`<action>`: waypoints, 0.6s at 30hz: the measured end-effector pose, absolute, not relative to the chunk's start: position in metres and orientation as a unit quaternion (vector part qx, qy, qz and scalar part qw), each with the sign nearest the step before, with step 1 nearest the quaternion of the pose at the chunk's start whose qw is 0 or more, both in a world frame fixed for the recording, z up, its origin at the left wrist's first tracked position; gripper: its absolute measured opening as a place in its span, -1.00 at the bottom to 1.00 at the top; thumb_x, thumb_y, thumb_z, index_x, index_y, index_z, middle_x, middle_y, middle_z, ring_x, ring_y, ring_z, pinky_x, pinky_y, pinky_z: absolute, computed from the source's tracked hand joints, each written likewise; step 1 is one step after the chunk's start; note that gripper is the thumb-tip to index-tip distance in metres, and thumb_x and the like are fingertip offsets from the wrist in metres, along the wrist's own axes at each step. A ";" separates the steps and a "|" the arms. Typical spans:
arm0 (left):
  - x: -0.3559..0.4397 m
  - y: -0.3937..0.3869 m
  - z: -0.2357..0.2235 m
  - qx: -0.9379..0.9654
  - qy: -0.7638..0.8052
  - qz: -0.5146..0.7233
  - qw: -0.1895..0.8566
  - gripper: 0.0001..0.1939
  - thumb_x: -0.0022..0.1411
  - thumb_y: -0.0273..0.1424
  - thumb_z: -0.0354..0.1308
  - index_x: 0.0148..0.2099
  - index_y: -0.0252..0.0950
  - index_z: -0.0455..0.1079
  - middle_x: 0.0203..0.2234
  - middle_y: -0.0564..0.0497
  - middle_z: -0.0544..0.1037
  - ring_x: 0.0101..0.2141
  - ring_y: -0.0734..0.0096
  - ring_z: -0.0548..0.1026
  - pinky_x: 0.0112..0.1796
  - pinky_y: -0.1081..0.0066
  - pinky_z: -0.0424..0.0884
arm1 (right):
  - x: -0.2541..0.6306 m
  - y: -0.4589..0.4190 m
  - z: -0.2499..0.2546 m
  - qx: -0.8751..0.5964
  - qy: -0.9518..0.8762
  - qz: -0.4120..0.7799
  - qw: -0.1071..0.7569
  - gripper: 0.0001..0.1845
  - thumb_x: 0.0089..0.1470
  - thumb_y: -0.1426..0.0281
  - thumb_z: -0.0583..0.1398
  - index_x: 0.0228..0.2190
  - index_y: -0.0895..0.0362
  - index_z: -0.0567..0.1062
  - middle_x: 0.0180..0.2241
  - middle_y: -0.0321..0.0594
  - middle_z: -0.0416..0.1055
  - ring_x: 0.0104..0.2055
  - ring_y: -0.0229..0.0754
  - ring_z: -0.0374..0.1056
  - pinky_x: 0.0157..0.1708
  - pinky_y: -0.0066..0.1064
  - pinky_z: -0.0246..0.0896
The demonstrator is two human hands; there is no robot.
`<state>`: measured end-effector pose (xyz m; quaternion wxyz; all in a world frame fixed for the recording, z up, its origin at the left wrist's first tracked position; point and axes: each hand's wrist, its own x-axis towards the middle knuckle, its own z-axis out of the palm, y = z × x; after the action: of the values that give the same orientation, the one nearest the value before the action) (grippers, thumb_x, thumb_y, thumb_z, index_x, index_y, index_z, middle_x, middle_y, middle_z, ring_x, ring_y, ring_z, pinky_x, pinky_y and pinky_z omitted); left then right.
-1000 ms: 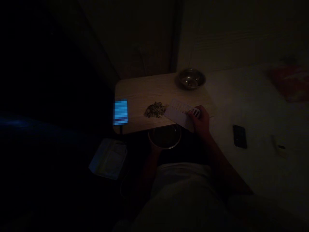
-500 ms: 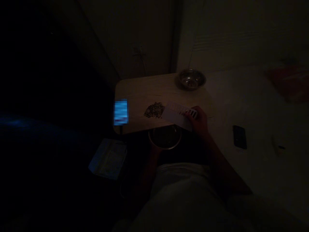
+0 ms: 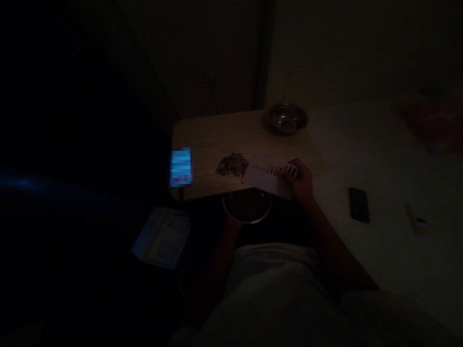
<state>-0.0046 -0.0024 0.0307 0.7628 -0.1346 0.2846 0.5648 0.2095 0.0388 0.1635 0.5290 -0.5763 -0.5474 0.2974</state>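
My right hand [image 3: 299,182] is closed on the right end of a flat white card with a row of slots [image 3: 265,178]. The card's left end is at the right side of a pile of small dark grains or seeds [image 3: 232,164]. This pile lies on a light wooden tabletop [image 3: 206,135]. Just under the table's near edge, my left hand [image 3: 234,223] holds a round metal bowl [image 3: 247,221]. Its fingers are mostly hidden beneath the bowl. Darkness keeps the bowl's contents from showing clearly.
A second metal bowl [image 3: 287,119] stands at the table's far right corner. A glowing, blurred screen [image 3: 181,167] is at the left edge. Below left is a pale box-like object [image 3: 162,237]. A dark phone [image 3: 359,205] lies on the pale surface at right.
The card has turned slightly in my right hand's grip, and its near edge has shifted a little to the right. The pile and the left-hand bowl look almost unchanged.
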 end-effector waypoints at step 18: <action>-0.004 0.002 0.019 -0.120 0.277 0.583 0.754 -0.39 0.35 0.11 -0.04 0.10 -0.20 0.54 0.22 -0.09 0.51 0.39 -0.05 0.22 0.39 -0.17 0.03 | 0.202 0.038 0.163 -0.551 -0.594 0.334 0.482 -0.71 -0.04 0.16 0.37 -0.43 0.04 0.43 -0.50 -0.37 0.33 -0.46 -0.22 0.22 -0.47 -0.37 0.10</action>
<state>-0.0038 0.0015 0.0195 0.7540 -0.1201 0.2772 0.5833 0.2018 0.0375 0.1630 0.4821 -0.5511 -0.5936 0.3340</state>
